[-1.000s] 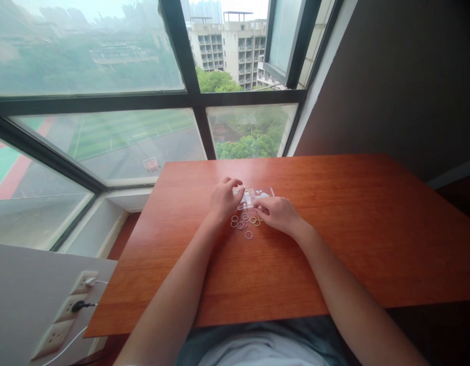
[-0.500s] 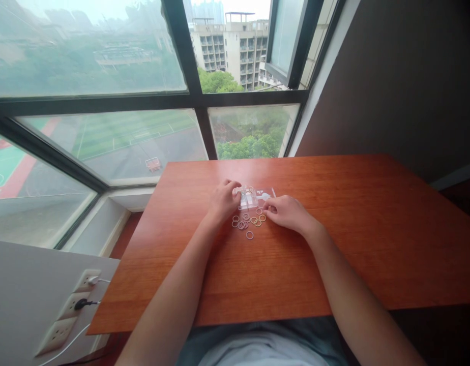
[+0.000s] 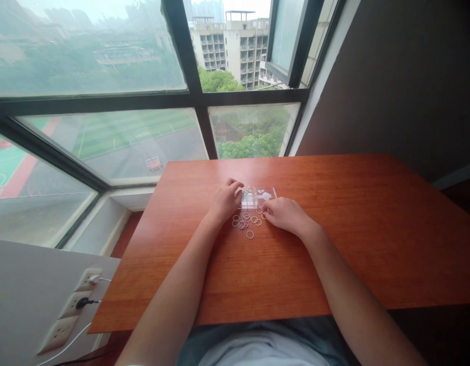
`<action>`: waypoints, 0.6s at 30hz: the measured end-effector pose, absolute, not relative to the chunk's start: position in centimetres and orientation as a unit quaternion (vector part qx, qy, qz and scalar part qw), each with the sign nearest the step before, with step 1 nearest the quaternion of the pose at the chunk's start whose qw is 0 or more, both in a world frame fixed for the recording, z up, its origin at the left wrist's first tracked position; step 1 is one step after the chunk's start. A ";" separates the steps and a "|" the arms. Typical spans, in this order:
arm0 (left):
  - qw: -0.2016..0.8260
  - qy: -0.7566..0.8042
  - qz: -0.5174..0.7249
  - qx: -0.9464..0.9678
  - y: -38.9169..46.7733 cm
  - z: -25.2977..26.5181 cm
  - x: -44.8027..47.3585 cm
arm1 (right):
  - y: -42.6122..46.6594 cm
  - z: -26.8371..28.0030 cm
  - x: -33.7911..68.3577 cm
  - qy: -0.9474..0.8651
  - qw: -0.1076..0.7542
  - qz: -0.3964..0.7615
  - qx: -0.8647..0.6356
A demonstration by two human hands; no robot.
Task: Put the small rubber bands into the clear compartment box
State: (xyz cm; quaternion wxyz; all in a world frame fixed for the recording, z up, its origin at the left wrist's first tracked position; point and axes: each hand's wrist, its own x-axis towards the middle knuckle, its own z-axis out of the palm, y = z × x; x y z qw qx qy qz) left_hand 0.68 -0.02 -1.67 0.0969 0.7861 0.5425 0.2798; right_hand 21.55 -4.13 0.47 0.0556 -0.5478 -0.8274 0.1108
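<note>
Pale rings (image 3: pixel 243 224), centre frame, should be light and slim; pinch their rims. Left hand (image 3: pixel 224 199) at the clear box (image 3: pixel 249 201), right hand (image 3: pixel 286 212) by rings; fingers' grip unclear.

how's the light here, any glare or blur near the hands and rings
Head view: daylight through the window leaves a pale sheen on the table's far end; head view: the right-hand wall sinks into shadow; head view: left hand, right hand, rings and clear box look small and slightly soft.
</note>
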 end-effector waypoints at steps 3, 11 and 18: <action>0.096 0.545 0.279 0.785 -0.1 -1.7 0.7 | -4.2 0.4 21.3 -0.828 0.043 0.106 -0.550; 0.098 0.547 0.286 0.781 -0.1 -1.6 0.7 | -4.2 0.4 21.2 -0.825 0.058 0.115 -0.550; 0.097 0.547 0.303 0.774 -0.4 -1.1 0.9 | -4.2 1.0 21.1 -0.808 0.129 0.125 -0.561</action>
